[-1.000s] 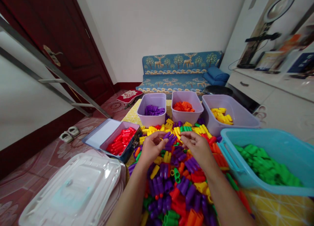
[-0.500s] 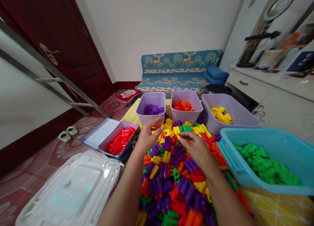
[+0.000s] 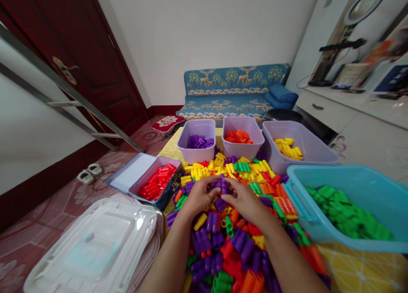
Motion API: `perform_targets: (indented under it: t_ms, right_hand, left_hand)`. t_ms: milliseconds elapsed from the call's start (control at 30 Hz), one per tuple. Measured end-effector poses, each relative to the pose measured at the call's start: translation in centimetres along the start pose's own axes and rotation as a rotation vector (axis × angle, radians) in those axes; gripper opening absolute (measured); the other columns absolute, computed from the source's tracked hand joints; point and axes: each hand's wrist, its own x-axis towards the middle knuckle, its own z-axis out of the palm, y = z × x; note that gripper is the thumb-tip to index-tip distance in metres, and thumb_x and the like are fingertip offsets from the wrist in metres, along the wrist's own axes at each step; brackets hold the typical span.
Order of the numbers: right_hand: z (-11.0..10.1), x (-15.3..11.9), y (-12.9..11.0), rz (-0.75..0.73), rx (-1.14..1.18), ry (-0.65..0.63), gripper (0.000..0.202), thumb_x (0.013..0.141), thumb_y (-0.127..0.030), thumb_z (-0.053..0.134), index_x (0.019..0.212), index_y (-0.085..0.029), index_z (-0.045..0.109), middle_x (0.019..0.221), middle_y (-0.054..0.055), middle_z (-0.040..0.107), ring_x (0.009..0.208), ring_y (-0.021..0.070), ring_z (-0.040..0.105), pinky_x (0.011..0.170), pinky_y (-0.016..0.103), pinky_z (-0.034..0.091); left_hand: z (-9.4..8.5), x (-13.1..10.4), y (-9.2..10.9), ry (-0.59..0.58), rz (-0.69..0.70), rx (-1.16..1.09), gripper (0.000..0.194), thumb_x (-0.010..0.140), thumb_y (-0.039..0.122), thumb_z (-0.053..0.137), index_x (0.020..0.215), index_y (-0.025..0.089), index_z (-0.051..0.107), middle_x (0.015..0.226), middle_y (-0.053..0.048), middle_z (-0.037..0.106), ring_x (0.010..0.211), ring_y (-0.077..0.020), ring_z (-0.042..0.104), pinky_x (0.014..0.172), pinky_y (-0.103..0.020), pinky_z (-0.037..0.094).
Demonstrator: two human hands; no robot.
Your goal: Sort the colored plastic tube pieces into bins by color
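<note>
My left hand (image 3: 201, 194) and my right hand (image 3: 245, 198) meet over the middle of a pile of mixed plastic tube-shaped building blocks (image 3: 210, 238). Between them are purple blocks (image 3: 221, 184), with the fingers of both hands curled round them from either side. Some fingertips are hidden behind the blocks. Yellow blocks (image 3: 199, 172) lie just beyond my hands, while purple, red, orange and green ones are heaped between my forearms.
Behind the pile stand lilac bins of purple (image 3: 182, 150), orange (image 3: 234, 150) and yellow blocks (image 3: 314, 153). A blue bin (image 3: 295, 201) of green blocks is at right. Left are an open box (image 3: 178, 174) of red blocks and white lids (image 3: 95, 242).
Both hands have come closer to me and together; before, they were apart with fingers extended over the yellow blocks. Purple blocks are now between them.
</note>
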Motion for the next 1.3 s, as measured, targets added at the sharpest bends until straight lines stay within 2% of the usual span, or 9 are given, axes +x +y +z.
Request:
perform_targets:
  t_ms: [67, 167, 367, 500, 667, 767, 967, 1167, 1300]
  right_hand:
    - [0.2, 0.3, -0.2, -0.005, 0.071, 0.012, 0.038, 0.08, -0.028, 0.058, 0.117, -0.02, 0.06, 0.097, 0.004, 0.07, 0.084, 0.0194, 0.065, 0.074, 0.031, 0.048]
    - [-0.3, 0.3, -0.9, 0.022, 0.09, -0.002, 0.022, 0.087, -0.032, 0.049, 0.097, -0.02, 0.064, 0.079, 0.002, 0.07, 0.071, 0.0175, 0.064, 0.068, 0.029, 0.047]
    - [-0.9, 0.1, -1.9, 0.079, 0.049, 0.039, 0.025, 0.089, -0.031, 0.044, 0.068, -0.021, 0.054, 0.058, -0.001, 0.064, 0.057, 0.016, 0.062, 0.06, 0.027, 0.042]
    - [-1.0, 0.1, -1.9, 0.083, 0.025, 0.099, 0.023, 0.087, -0.034, 0.046, 0.071, -0.022, 0.055, 0.056, -0.002, 0.061, 0.056, 0.0162, 0.061, 0.057, 0.026, 0.041]
    - [-1.1, 0.3, -0.6, 0.087, 0.029, 0.146, 0.021, 0.085, -0.03, 0.045, 0.096, -0.02, 0.061, 0.073, 0.001, 0.069, 0.06, 0.0162, 0.064, 0.061, 0.026, 0.046]
    - [-0.9, 0.5, 0.5, 0.097, -0.078, 0.113, 0.024, 0.083, -0.027, 0.048, 0.1, -0.019, 0.062, 0.078, 0.003, 0.071, 0.06, 0.0158, 0.064, 0.06, 0.026, 0.045]
    - [-0.6, 0.5, 0.9, 0.122, -0.137, 0.048, 0.026, 0.082, -0.026, 0.049, 0.102, -0.017, 0.065, 0.077, 0.004, 0.072, 0.061, 0.0155, 0.064, 0.057, 0.024, 0.044]
    - [-0.6, 0.5, 0.8, 0.164, 0.037, -0.006, 0.022, 0.082, -0.031, 0.049, 0.09, -0.017, 0.064, 0.065, 0.001, 0.066, 0.05, 0.0137, 0.06, 0.049, 0.023, 0.042]
    - [-0.4, 0.5, 1.2, 0.151, 0.075, -0.032, 0.021, 0.084, -0.035, 0.05, 0.081, -0.018, 0.062, 0.061, -0.001, 0.062, 0.046, 0.0117, 0.056, 0.046, 0.022, 0.039]
  left_hand:
    - [0.1, 0.1, 0.0, 0.059, -0.027, -0.108, 0.037, 0.085, 0.036, 0.058, 0.118, 0.018, 0.064, 0.111, -0.008, 0.069, 0.103, -0.0238, 0.062, 0.094, -0.037, 0.046]
    - [0.1, 0.3, 0.1, 0.139, -0.047, -0.202, 0.038, 0.088, 0.044, 0.053, 0.11, 0.017, 0.067, 0.102, -0.007, 0.07, 0.097, -0.0228, 0.062, 0.088, -0.034, 0.048]
    - [0.2, 0.3, -0.1, 0.183, -0.079, -0.244, 0.04, 0.085, 0.052, 0.053, 0.077, 0.015, 0.066, 0.07, -0.002, 0.063, 0.069, -0.0162, 0.056, 0.065, -0.025, 0.046]
    - [0.4, 0.2, -0.8, 0.184, -0.116, -0.314, 0.042, 0.085, 0.055, 0.053, 0.078, 0.015, 0.063, 0.059, 0.002, 0.055, 0.053, -0.0112, 0.049, 0.051, -0.021, 0.04]
    - [0.5, 0.5, -1.1, 0.224, -0.138, -0.422, 0.047, 0.079, 0.05, 0.062, 0.11, 0.014, 0.06, 0.062, 0.003, 0.058, 0.051, -0.0119, 0.054, 0.051, -0.023, 0.044]
    - [0.5, 0.6, -1.2, 0.218, -0.135, -0.442, 0.05, 0.076, 0.043, 0.067, 0.116, 0.014, 0.059, 0.068, 0.001, 0.062, 0.055, -0.0116, 0.056, 0.053, -0.023, 0.046]
    - [0.2, 0.6, -1.3, 0.195, -0.165, -0.396, 0.048, 0.075, 0.036, 0.069, 0.115, 0.01, 0.062, 0.072, -0.002, 0.066, 0.057, -0.0111, 0.056, 0.055, -0.022, 0.045]
    - [0.2, 0.6, -0.9, 0.167, -0.162, -0.373, 0.043, 0.074, 0.034, 0.069, 0.109, 0.011, 0.066, 0.082, -0.005, 0.069, 0.058, -0.0103, 0.056, 0.058, -0.022, 0.045]
    - [-0.1, 0.3, -0.7, 0.135, -0.154, -0.303, 0.039, 0.076, 0.033, 0.067, 0.108, 0.01, 0.066, 0.076, -0.004, 0.068, 0.058, -0.0108, 0.056, 0.058, -0.022, 0.044]
